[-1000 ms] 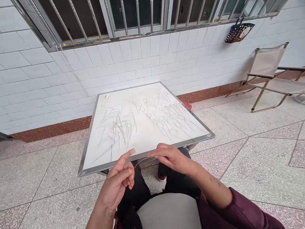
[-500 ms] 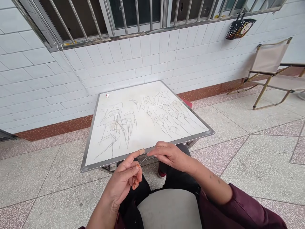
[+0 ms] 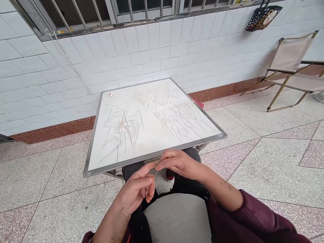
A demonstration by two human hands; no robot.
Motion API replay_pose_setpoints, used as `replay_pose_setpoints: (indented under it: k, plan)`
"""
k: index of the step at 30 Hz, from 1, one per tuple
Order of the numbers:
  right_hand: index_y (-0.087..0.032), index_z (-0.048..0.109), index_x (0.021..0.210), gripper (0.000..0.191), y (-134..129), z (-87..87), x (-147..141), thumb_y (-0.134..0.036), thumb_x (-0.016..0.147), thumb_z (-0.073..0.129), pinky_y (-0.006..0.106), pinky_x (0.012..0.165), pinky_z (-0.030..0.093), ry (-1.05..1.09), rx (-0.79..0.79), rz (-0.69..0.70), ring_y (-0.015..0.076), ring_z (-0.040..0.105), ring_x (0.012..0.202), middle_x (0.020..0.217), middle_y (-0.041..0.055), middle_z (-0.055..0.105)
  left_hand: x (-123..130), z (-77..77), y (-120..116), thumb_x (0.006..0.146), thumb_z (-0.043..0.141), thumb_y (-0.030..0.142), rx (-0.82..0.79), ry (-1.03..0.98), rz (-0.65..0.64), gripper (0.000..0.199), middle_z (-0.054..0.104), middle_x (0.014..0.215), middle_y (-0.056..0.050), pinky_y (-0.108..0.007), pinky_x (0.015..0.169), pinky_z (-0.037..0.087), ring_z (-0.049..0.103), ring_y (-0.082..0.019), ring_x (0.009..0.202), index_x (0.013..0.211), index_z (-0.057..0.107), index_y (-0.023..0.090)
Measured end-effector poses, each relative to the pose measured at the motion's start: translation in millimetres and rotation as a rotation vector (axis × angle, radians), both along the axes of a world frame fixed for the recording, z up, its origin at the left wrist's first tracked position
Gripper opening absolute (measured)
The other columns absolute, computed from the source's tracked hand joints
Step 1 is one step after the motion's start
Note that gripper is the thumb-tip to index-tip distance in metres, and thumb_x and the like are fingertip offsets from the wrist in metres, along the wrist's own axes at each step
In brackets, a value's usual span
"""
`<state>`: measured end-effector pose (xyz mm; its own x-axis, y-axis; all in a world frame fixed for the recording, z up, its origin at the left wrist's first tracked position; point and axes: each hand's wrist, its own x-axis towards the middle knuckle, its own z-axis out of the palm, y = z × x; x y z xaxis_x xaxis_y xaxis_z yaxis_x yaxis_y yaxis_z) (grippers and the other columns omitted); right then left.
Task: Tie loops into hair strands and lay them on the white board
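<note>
A thin wire-like strand (image 3: 155,174) runs between my two hands in front of the table's near edge. My left hand (image 3: 136,189) pinches it between thumb and curled fingers, with the index finger stretched out. My right hand (image 3: 178,163) is closed in a pinch at the left index fingertip, gripping the strand there and covering that fingertip. On the white tabletop (image 3: 152,141), several thin strands with looped ends (image 3: 186,131) lie spread on the right. Several bent strands without visible loops (image 3: 123,126) lie in a loose, overlapping pile on the left.
A small red and white item (image 3: 111,95) sits at the table's far left corner. Behind stands a white tiled wall (image 3: 126,57) under a barred window. A folding chair (image 3: 291,64) stands at the right, and a dotted bag (image 3: 263,18) hangs above it.
My right hand has come down onto the left index fingertip, hiding the tape-like band there. The strand's visible bend between the hands is now shorter and straighter. The view has tilted slightly downward.
</note>
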<state>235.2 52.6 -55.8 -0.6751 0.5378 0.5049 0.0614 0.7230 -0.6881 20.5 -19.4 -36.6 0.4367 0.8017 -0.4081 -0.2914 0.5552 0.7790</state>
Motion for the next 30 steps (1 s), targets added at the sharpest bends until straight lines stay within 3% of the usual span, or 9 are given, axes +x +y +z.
replay_pose_setpoints:
  k: [5, 13, 20, 23, 26, 30]
  plan:
    - [-0.025, 0.073, 0.102, 0.03, -0.8, -0.9, -2.3, -0.021, 0.101, 0.043, 0.025, 0.066, 0.051, -0.006, 0.015, 0.009, 0.012, 0.058, 0.076, 0.085, 0.0023, 0.063, -4.9, 5.1, 1.6, 0.079, 0.066, 0.023, -0.011, 0.041, -0.017, 0.064, 0.049, 0.047, 0.005, -0.02, 0.039, 0.021, 0.032, -0.007, 0.04, 0.141, 0.052, 0.016]
    - [-0.022, 0.067, 0.108, 0.017, 0.1, -2.4, -11.2, -0.028, 0.099, 0.053, 0.033, 0.079, 0.051, -0.061, -0.039, -0.133, 0.0175, 0.061, 0.087, 0.091, 0.0048, 0.07, -20.7, 16.0, 8.1, 0.084, 0.064, 0.022, 0.005, 0.013, 0.095, 0.07, 0.05, 0.053, 0.005, -0.02, 0.043, 0.023, 0.03, -0.006, 0.044, 0.149, 0.039, 0.017]
    - [-0.021, 0.068, 0.096, 0.016, -2.2, -2.4, -16.3, -0.026, 0.097, 0.053, 0.03, 0.074, 0.051, -0.049, -0.081, -0.277, 0.0178, 0.063, 0.083, 0.085, 0.0051, 0.069, -31.8, 24.6, 14.3, 0.089, 0.061, 0.038, 0.087, 0.223, 0.094, 0.065, 0.063, 0.068, -0.002, -0.024, 0.051, 0.037, 0.05, -0.012, 0.055, 0.148, 0.041, 0.017]
    - [-0.021, 0.068, 0.096, 0.016, -1.9, -4.0, -16.2, -0.025, 0.097, 0.053, 0.029, 0.073, 0.05, -0.039, -0.086, -0.288, 0.0173, 0.062, 0.082, 0.085, 0.0046, 0.068, -41.1, 30.9, 24.9, 0.086, 0.063, 0.045, 0.178, 0.376, 0.183, 0.064, 0.071, 0.085, -0.008, -0.028, 0.063, 0.046, 0.06, -0.017, 0.069, 0.142, 0.049, 0.016]
    - [-0.02, 0.067, 0.098, 0.017, -2.3, -4.6, -16.8, -0.024, 0.097, 0.051, 0.029, 0.072, 0.049, -0.041, -0.057, -0.273, 0.0172, 0.061, 0.081, 0.084, 0.0045, 0.067, -44.0, 41.6, 37.0, 0.081, 0.069, 0.047, 0.277, 0.544, 0.254, 0.066, 0.073, 0.089, -0.008, -0.031, 0.069, 0.048, 0.062, -0.02, 0.076, 0.137, 0.053, 0.016]
    - [-0.02, 0.067, 0.098, 0.019, -3.1, -3.8, -19.4, -0.024, 0.098, 0.048, 0.028, 0.069, 0.047, -0.062, 0.026, -0.286, 0.0176, 0.059, 0.078, 0.082, 0.0054, 0.065, -28.6, 54.5, 47.2, 0.077, 0.072, 0.039, 0.398, 0.653, 0.142, 0.058, 0.072, 0.081, -0.004, -0.033, 0.073, 0.047, 0.064, -0.021, 0.078, 0.13, 0.059, 0.019]
